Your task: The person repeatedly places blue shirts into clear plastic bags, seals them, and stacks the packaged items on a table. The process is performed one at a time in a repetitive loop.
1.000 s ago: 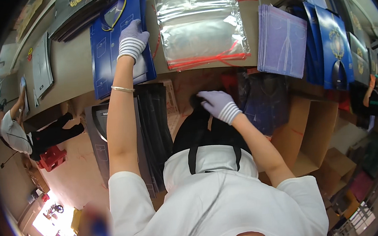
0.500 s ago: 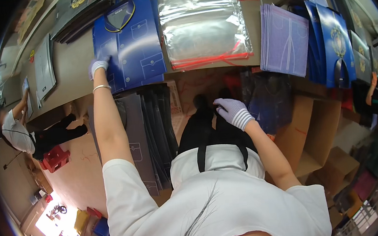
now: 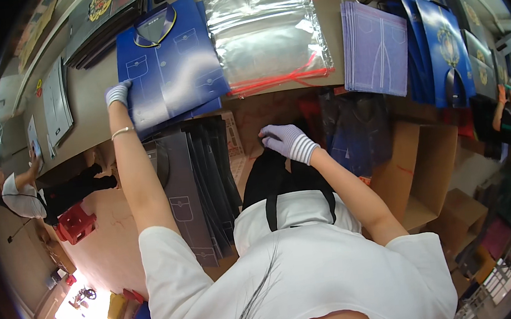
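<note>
Head view: blue shirt-printed bag [image 3: 168, 70] on bench [image 3: 93, 94] near front edge, skewed over lower blue bag [image 3: 208, 107], not squared up; lies outside clear sleeves [image 3: 266, 37]. Left hand [image 3: 118, 94] at top bag's left edge, grip unclear; right hand [image 3: 290, 142] loosely open, seemingly empty.

White T-shirt [image 3: 314, 270], striped gloves

The T-shirt is plain, loose and creased, with a round neckline [image 3: 333, 313] and short, wide sleeves [image 3: 167, 252] that end above the elbows, leaving the forearms bare. A thin strand of long, dark hair [image 3: 257, 299] lies down its front, fanning out into fine wisps.

The left hand [image 3: 118, 93] and the right hand [image 3: 290, 142] wear matching gloves, pale lilac and knit-like, with white bands ringing the cuffs [image 3: 308, 149]. A slim, pale, shiny bangle [image 3: 122, 132] circles the left wrist.

Two narrow black straps [image 3: 271, 210] cross white cloth at the waist, above black trousers [image 3: 260, 180].
</note>
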{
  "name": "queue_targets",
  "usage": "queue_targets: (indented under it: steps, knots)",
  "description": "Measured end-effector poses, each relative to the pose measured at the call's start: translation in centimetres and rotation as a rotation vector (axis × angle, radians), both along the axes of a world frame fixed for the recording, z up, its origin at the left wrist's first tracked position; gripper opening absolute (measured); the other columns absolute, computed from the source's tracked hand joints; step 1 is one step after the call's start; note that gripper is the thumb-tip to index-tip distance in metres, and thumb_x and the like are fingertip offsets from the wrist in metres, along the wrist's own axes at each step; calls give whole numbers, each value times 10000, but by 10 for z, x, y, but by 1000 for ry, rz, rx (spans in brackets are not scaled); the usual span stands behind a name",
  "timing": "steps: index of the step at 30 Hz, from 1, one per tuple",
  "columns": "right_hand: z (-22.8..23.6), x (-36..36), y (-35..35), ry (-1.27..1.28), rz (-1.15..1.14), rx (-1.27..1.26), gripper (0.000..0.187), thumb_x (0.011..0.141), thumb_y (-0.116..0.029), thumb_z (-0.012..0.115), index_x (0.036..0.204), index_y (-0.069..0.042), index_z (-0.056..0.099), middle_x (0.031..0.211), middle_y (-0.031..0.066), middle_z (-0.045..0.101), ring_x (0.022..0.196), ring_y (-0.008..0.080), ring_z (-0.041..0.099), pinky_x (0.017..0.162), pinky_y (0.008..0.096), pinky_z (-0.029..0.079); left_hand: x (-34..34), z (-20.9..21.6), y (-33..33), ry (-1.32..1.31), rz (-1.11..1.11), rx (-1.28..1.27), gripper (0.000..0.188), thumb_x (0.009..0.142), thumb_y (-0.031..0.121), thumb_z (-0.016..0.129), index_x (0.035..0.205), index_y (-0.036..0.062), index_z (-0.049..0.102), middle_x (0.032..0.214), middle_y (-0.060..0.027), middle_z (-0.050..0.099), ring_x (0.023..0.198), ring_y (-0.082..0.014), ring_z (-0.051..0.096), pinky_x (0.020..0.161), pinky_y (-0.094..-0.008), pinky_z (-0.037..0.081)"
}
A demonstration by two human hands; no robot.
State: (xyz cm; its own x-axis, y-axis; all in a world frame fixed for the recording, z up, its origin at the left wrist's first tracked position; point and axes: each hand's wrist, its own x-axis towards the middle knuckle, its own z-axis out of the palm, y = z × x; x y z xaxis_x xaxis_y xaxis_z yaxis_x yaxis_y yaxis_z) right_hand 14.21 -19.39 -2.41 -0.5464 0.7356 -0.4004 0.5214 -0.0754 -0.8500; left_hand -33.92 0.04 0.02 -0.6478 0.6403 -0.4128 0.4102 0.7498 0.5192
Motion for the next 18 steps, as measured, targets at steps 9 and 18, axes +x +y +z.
queue_targets:
  steps: [9, 18]
  knots:
    - [51, 23, 33, 1465, -702, -761, 748, 702, -485, 701, 1245, -62, 407, 1193, 159, 506, 977, 289, 571, 860, 384, 467, 252, 130, -78, -986, -296, 711, 384, 843, 27, 557, 1213, 1, 457, 1096, -96, 564, 980, -190, 557, 884, -307, 451]
    - [96, 180, -1, 27, -982, 488, 292, 797, -243, 682, 925, 15, 632, 901, 81, 636, 811, 161, 590, 762, 298, 471, 323, -43, -46, -17, -1078, 389, 277, 737, 69, 644, 1010, 70, 593, 929, -113, 577, 870, -247, 577, 792, -318, 467]
